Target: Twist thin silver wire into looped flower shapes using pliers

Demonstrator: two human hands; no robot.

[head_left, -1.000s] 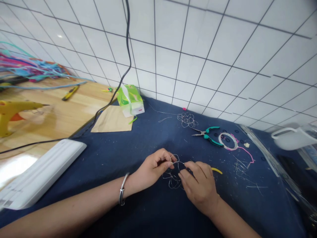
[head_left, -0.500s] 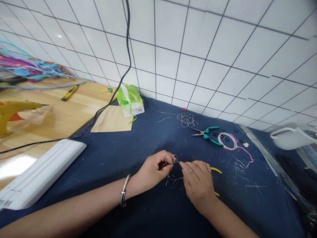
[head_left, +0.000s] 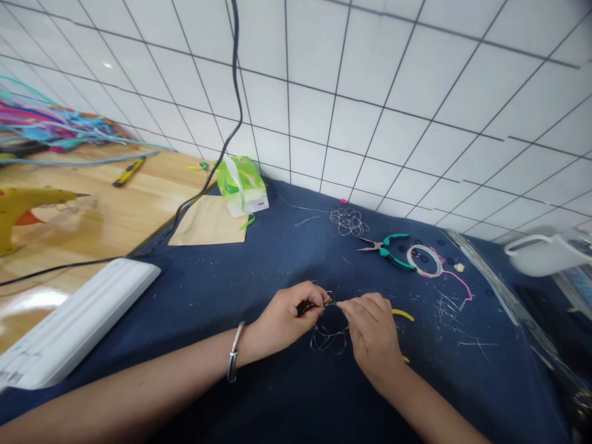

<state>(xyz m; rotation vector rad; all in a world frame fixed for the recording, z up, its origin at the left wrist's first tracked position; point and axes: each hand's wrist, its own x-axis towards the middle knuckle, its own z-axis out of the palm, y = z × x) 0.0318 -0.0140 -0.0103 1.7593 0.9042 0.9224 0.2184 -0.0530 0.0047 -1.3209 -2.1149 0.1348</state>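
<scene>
Thin silver wire bent into loops (head_left: 328, 340) hangs between my hands above the dark blue cloth (head_left: 222, 320). My left hand (head_left: 289, 314) pinches the wire between thumb and fingertips, a bracelet (head_left: 235, 353) round its wrist. From the other side my right hand (head_left: 374, 333) closes its thumb and fingers on the same wire, its palm turned down. Yellow handles (head_left: 402, 316) of a tool stick out from behind my right hand; the rest of the tool is hidden.
Ahead lie another looped wire piece (head_left: 349, 222), green-handled pliers (head_left: 386, 248) and a white ring-shaped spool (head_left: 424, 248). Wire offcuts (head_left: 448, 308) litter the right side. At left are a white power strip (head_left: 87, 314), a tissue pack (head_left: 243, 185) and a yellow glue gun (head_left: 28, 209).
My right hand has shifted and turned slightly at the wire. The hanging loops show more fully below the hands. My left hand stays nearly in place.
</scene>
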